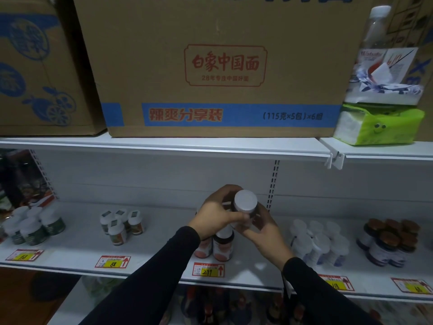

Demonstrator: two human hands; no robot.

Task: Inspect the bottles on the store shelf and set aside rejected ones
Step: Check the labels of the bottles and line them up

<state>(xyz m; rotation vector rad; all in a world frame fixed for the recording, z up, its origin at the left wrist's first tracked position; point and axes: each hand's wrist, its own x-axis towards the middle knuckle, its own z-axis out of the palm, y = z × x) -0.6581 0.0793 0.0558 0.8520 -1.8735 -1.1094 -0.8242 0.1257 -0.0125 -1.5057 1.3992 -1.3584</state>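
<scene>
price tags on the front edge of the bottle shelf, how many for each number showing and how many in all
tag marked 158: 1
tag marked 88: 1
tag marked 299: 1
tag marked 118: 1
tag marked 68: 1
total: 5

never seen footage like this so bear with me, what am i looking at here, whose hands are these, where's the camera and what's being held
There is no machine here. The single picture comes from a camera worn on a person's head, looking forward and down, so the two dark-sleeved arms are the wearer's own.

Both hands, the left hand and the right hand, hold one dark bottle with a white cap, tipped toward the camera, above more bottles of the same kind on a white store shelf.

Along that shelf stand other groups: green-labelled bottles far left, a small cluster beside them, white bottles and brown-capped jars to the right. Yellow price tags line the front edge. A cardboard box sits on the shelf above.
</scene>
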